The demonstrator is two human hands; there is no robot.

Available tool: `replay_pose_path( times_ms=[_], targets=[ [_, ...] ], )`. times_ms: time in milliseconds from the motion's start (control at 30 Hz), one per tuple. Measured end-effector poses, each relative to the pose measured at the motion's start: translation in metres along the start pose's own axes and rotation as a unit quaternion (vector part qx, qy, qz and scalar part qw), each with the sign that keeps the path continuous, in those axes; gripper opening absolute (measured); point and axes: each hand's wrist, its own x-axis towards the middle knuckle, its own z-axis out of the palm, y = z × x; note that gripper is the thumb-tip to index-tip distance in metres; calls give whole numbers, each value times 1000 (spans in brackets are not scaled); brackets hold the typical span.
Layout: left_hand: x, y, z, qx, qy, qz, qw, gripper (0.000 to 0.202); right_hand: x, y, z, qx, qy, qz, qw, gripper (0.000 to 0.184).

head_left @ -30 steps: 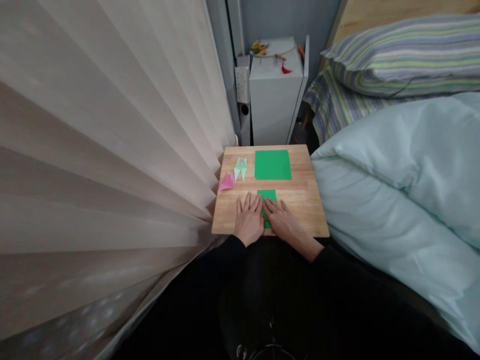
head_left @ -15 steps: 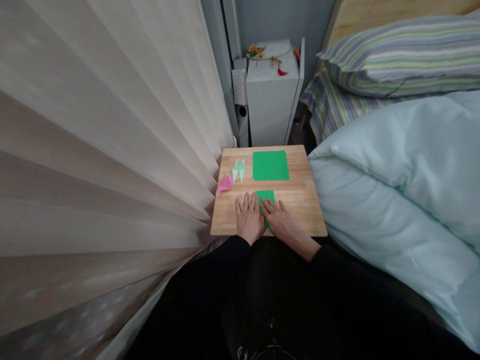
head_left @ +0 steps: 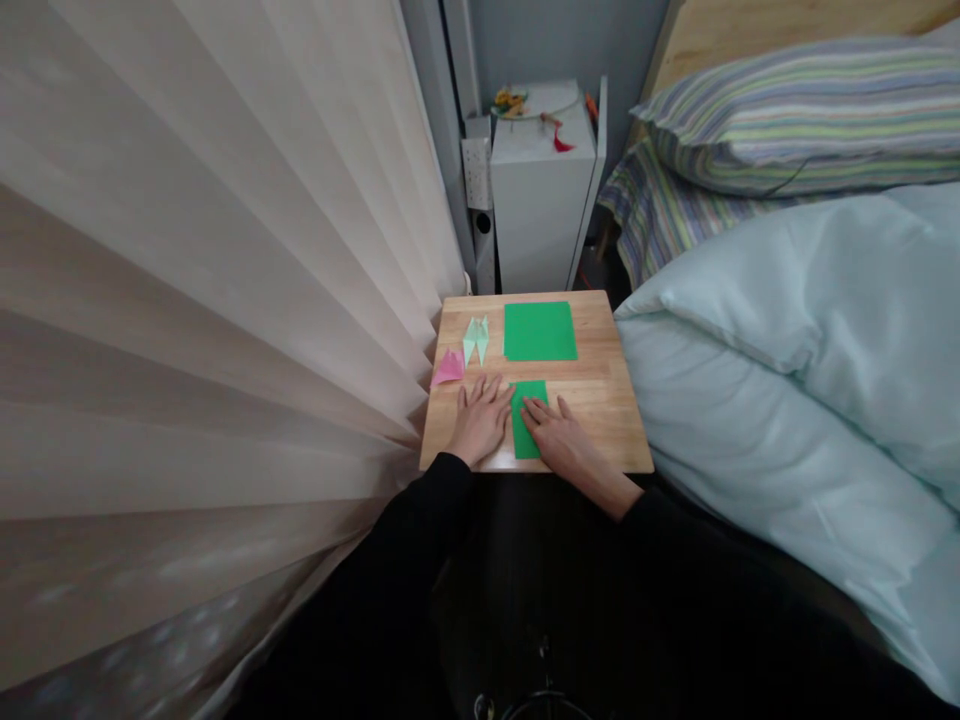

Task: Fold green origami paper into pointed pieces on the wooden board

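A green sheet of paper folded into a narrow rectangle point(head_left: 527, 440) lies near the front edge of a small wooden table point(head_left: 607, 400). My right hand point(head_left: 553, 428) rests flat on its right side, fingers stretched out. Spread at the left edge of the folded paper, my left hand point(head_left: 482, 415) has its fingertips close to or touching the upper left corner. Farther back lies a stack of green paper sheets point(head_left: 540, 331). To the left sit a pale green folded paper piece point(head_left: 475, 341) and a pink folded paper piece point(head_left: 448, 367).
A pleated curtain point(head_left: 300, 250) hangs along the table's left side. On the right is a bed with a pale blue quilt point(head_left: 787, 370) and a striped pillow point(head_left: 810, 115). Behind the table stands a white cabinet point(head_left: 540, 215) with small ornaments on top.
My left hand has slid left, off the folded paper's middle, uncovering more of its left edge. My right hand has stayed in place on the paper.
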Motion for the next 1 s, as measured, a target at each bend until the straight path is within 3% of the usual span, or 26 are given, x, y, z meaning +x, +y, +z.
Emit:
replay_pose_path(
  times_ms=[433,700,867,1000],
  targets=[
    [4,-5,6,-20,24,2,1000,50,-2,-14,0,-58,3,-8,998,58],
    [3,-4,8,-11,30,8,999,51,-10,-26,-6,-27,-26,25,999,56],
    [2,-3,10,-1,38,6,999,51,-30,-41,-10,-17,-53,29,998,49],
    [3,-6,13,7,38,8,999,50,-42,-30,-16,69,-64,-20,995,41]
  ],
)
